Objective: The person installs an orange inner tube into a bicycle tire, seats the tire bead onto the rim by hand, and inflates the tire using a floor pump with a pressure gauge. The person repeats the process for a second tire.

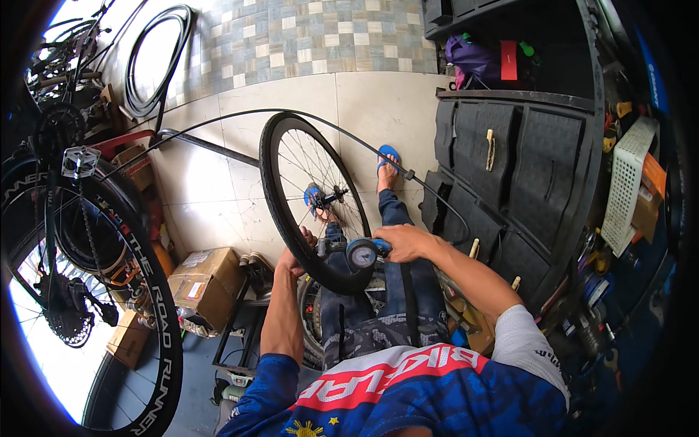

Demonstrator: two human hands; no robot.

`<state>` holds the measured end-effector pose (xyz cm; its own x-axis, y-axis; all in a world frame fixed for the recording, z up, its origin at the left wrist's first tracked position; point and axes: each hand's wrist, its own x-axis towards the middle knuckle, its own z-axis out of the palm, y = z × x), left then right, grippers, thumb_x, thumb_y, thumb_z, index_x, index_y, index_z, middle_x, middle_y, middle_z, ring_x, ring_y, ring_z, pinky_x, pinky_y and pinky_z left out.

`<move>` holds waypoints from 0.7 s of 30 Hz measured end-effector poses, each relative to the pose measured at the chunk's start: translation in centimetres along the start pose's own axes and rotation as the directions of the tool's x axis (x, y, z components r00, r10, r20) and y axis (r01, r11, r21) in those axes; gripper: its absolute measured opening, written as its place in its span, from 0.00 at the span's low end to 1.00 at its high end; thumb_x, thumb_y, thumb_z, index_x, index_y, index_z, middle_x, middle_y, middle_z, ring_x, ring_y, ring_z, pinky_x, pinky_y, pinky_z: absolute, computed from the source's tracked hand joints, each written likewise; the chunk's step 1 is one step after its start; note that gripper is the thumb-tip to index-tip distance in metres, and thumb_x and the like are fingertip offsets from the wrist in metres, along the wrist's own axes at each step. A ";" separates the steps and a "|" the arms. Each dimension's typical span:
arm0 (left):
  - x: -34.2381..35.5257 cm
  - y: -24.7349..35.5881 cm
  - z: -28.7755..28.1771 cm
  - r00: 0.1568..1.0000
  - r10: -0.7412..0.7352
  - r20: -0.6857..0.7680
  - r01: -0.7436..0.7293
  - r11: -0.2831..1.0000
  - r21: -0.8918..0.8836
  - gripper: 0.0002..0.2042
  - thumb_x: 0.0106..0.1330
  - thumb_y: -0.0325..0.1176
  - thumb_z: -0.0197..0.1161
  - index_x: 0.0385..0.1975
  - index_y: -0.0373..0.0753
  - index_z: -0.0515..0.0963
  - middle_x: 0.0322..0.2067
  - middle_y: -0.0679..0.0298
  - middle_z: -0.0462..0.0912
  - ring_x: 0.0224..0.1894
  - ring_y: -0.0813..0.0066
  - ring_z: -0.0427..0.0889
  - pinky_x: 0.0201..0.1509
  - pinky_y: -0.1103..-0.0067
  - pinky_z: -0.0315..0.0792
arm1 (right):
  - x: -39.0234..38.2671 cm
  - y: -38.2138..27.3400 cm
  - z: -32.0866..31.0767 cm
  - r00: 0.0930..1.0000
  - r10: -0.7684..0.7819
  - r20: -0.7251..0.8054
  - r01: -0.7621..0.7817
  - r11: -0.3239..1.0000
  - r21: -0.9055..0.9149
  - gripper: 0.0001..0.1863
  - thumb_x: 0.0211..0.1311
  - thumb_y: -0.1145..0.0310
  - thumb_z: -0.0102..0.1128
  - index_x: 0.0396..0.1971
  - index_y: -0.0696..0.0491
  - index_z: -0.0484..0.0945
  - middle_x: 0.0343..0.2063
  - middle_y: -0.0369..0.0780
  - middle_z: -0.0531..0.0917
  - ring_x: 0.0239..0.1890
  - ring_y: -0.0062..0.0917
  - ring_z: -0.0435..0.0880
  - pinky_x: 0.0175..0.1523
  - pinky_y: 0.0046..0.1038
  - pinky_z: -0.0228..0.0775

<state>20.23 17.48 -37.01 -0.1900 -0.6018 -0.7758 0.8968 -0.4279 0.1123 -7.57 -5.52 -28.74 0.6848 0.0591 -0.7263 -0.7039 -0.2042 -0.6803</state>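
A spoked bicycle wheel with a black tyre (271, 175) stands upright between my knees. My left hand (295, 256) grips the tyre's lower rim from behind. My right hand (404, 242) is shut on an air inflator with a round pressure gauge (362, 253), pressed against the wheel near its valve. A thin black air hose (429, 191) runs from the inflator up and over the wheel toward the left. My feet in blue sandals (388, 154) rest on the tiled floor beyond the wheel.
A bicycle with a black rear wheel (156, 320) stands at the left. Cardboard boxes (207, 280) sit beside it. Black moulded panels (524, 175) lean at the right, next to a white basket (628, 182). A spare tyre (156, 62) hangs on the far wall.
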 end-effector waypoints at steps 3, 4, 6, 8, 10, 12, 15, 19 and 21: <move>-1.2 -0.4 1.0 0.972 -0.147 -0.182 0.120 0.981 -0.152 0.12 0.77 0.45 0.63 0.32 0.49 0.72 0.24 0.75 0.67 0.30 0.75 0.74 0.58 0.47 0.78 | 0.9 1.0 1.7 0.997 0.047 0.063 -0.050 0.998 0.048 0.30 0.56 0.58 0.68 0.58 0.52 0.77 0.43 0.50 0.88 0.48 0.47 0.88 0.51 0.45 0.79; -1.4 -0.4 1.1 0.965 -0.156 -0.209 0.131 0.983 -0.130 0.13 0.77 0.46 0.63 0.32 0.49 0.72 0.23 0.75 0.68 0.30 0.75 0.74 0.59 0.47 0.77 | 1.1 1.3 2.1 0.990 0.094 0.105 -0.099 0.994 0.045 0.30 0.56 0.58 0.67 0.59 0.53 0.77 0.39 0.50 0.89 0.44 0.46 0.89 0.49 0.44 0.81; -1.3 -0.5 0.9 0.988 -0.130 -0.086 0.113 0.978 -0.175 0.14 0.77 0.49 0.62 0.33 0.50 0.73 0.23 0.75 0.68 0.30 0.74 0.74 0.60 0.46 0.76 | 1.7 1.6 2.6 0.974 0.147 0.171 -0.181 0.963 0.202 0.31 0.56 0.59 0.66 0.60 0.54 0.77 0.30 0.49 0.88 0.33 0.42 0.89 0.40 0.41 0.81; -0.7 -0.3 0.2 0.988 -0.154 0.024 0.156 0.966 -0.207 0.12 0.77 0.48 0.62 0.34 0.50 0.75 0.24 0.75 0.72 0.33 0.72 0.77 0.62 0.46 0.75 | 1.9 1.7 2.9 0.963 0.175 0.204 -0.231 0.926 0.299 0.31 0.55 0.60 0.66 0.60 0.56 0.77 0.24 0.46 0.86 0.24 0.37 0.88 0.32 0.38 0.80; -0.4 -0.3 -0.5 0.982 -0.171 0.086 0.186 0.956 -0.228 0.12 0.77 0.48 0.61 0.34 0.50 0.77 0.25 0.74 0.75 0.35 0.71 0.79 0.63 0.45 0.75 | 2.3 1.7 3.1 0.966 0.178 0.190 -0.237 0.904 0.357 0.30 0.55 0.61 0.66 0.59 0.57 0.76 0.20 0.44 0.83 0.18 0.31 0.84 0.26 0.35 0.77; -0.4 -0.3 -0.8 0.973 -0.178 0.145 0.206 0.955 -0.215 0.14 0.78 0.49 0.60 0.31 0.50 0.77 0.26 0.74 0.77 0.35 0.70 0.79 0.62 0.45 0.75 | 2.5 1.7 3.1 0.964 0.166 0.209 -0.242 0.873 0.424 0.29 0.56 0.61 0.66 0.58 0.57 0.76 0.22 0.43 0.84 0.17 0.29 0.83 0.25 0.33 0.76; -0.9 -0.4 -0.7 0.983 -0.176 -0.055 0.158 0.956 -0.246 0.18 0.78 0.51 0.60 0.27 0.49 0.75 0.24 0.74 0.74 0.35 0.68 0.78 0.60 0.46 0.77 | 2.9 1.8 2.8 0.945 0.155 0.287 -0.292 0.795 0.532 0.30 0.58 0.61 0.67 0.60 0.57 0.75 0.25 0.41 0.84 0.16 0.26 0.81 0.23 0.31 0.75; -1.0 -0.4 -0.2 0.988 -0.118 -0.100 0.092 0.968 -0.232 0.18 0.77 0.53 0.59 0.30 0.48 0.77 0.23 0.71 0.75 0.38 0.64 0.80 0.59 0.45 0.77 | 3.4 1.5 2.7 0.921 0.164 0.354 -0.355 0.729 0.585 0.32 0.61 0.64 0.68 0.66 0.51 0.72 0.29 0.39 0.86 0.16 0.23 0.80 0.21 0.26 0.74; -0.7 -0.4 -0.2 0.987 -0.076 0.139 0.119 0.937 -0.327 0.17 0.78 0.52 0.60 0.31 0.47 0.79 0.24 0.70 0.78 0.41 0.61 0.82 0.60 0.44 0.77 | 3.7 1.3 2.8 0.928 0.192 0.320 -0.355 0.717 0.600 0.34 0.61 0.64 0.68 0.68 0.50 0.70 0.32 0.40 0.86 0.16 0.22 0.81 0.21 0.27 0.75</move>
<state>20.11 18.22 -36.60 -0.3118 -0.6554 -0.6879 0.9489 -0.2519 -0.1901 -6.51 -2.80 -32.55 0.4398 0.3280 -0.8360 -0.8609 0.4190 -0.2885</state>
